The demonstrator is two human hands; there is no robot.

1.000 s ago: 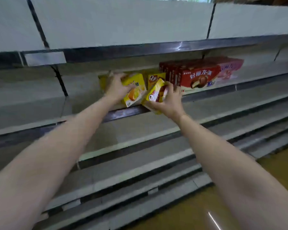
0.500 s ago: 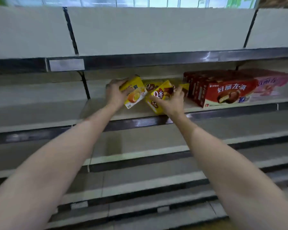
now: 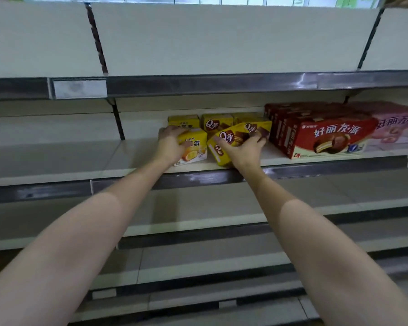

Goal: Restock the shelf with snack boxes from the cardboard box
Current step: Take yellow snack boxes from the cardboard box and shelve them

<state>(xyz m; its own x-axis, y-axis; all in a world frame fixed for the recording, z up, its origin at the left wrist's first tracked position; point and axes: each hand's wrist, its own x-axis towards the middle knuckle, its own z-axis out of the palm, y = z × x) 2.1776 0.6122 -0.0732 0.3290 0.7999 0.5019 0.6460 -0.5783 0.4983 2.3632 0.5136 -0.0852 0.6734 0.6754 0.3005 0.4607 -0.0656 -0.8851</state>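
Two small yellow snack boxes sit at the front of a pale store shelf point(image 3: 57, 158), each held by one bare hand. The left hand point(image 3: 171, 144) wraps its fingers over the top and left side of a yellow custard-pie box point(image 3: 194, 149), which stands upright on the shelf near the front edge. Just to its right, the right hand point(image 3: 242, 150) grips a yellow Q-brand chocolate-pie box point(image 3: 229, 142), thumb on its front face and fingers curled over its right end; this box is tilted, its left lower corner down on the shelf. Behind them, more yellow boxes point(image 3: 216, 124) of the same kinds stand in a row toward the back. To the right, just beside the yellow group, stands a row of larger red chocolate-pie boxes point(image 3: 325, 137), and beyond those a pink box point(image 3: 396, 127). A dark price rail point(image 3: 316, 171) runs along the shelf's front edge, with further shelves above and below.
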